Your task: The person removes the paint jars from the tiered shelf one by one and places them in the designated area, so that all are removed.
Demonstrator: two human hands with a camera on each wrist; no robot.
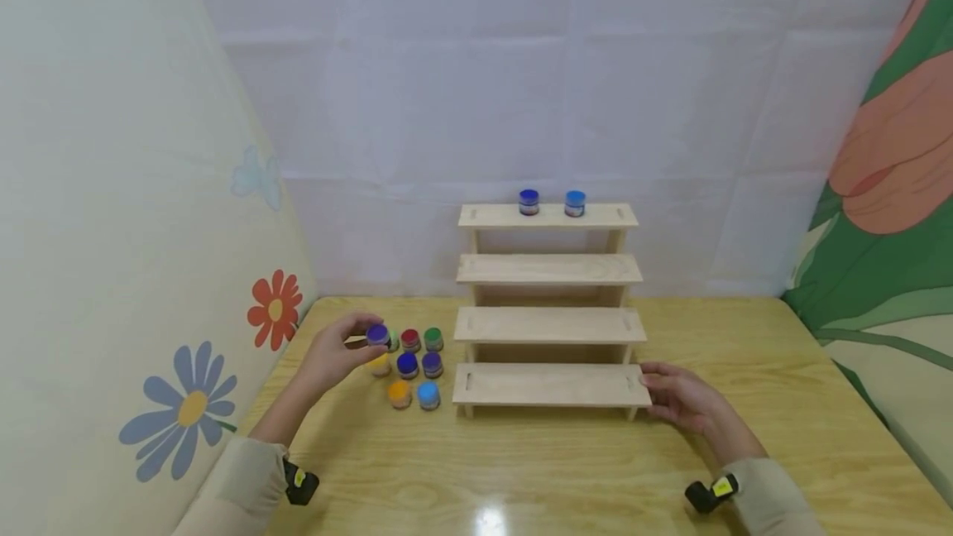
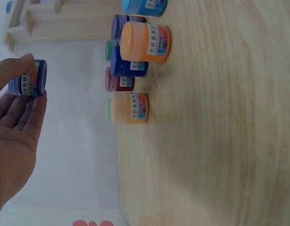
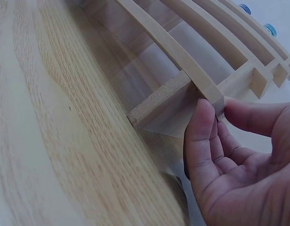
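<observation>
My left hand (image 1: 332, 360) grips a small purple-lidded paint jar (image 1: 377, 334) between thumb and fingers, above the left side of the table. In the left wrist view the held jar (image 2: 28, 81) is off the tabletop, its label partly covered by the thumb. Just below and to the right stand several more paint jars, among them an orange one (image 1: 399, 394), a light blue one (image 1: 428, 395) and a red one (image 1: 410, 340). With thumb and fingers my right hand (image 1: 688, 400) pinches the right end of the bottom step of a wooden tiered shelf (image 1: 551, 385).
On the shelf's top step stand a dark blue jar (image 1: 529, 203) and a light blue jar (image 1: 575, 203). A white cloth (image 1: 417, 122) hangs behind the wooden table (image 1: 566, 470). Flower-printed panels rise at the left and right.
</observation>
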